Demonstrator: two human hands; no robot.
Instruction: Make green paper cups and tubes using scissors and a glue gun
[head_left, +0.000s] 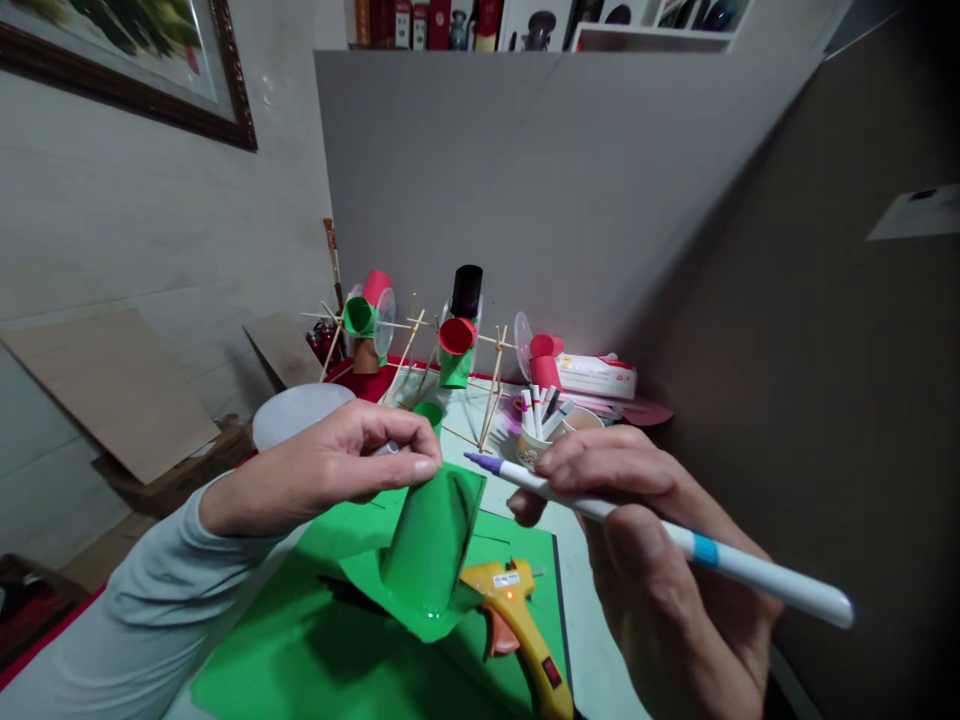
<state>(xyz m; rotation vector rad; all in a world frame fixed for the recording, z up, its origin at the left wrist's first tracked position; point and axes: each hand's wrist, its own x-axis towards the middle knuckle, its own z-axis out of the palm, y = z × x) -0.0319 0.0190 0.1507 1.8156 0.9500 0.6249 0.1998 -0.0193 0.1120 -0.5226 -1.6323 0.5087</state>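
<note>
Green paper is rolled into a tube (429, 540), and the left hand (337, 465) holds it by the top edge. The thumb and fingers are pinched shut on that edge. The tube tilts a little and hangs just over a green sheet (300, 650) that lies flat on the table (592, 640). A loose flap of green paper sticks out under the tube.

The right hand (660, 560) holds a white pen (660, 535). Its fingers are wrapped tight around the pen. The pen has a purple tip and a blue band. The tip points left, near the top of the tube and close to the left fingers, but I cannot tell if it touches.

A yellow glue gun (517, 620) lies on the sheet, just beside the tube, with its nose next to the bottom of the tube. A small light glows on it.

Behind the hands stands a paper cup (534, 445) full of pens. Farther back are stick frames (450, 370) with red and green paper cups on them, and a black tube on top. A white bowl (300, 412) sits behind the left hand. A grey board (570, 190) stands at the back.
</note>
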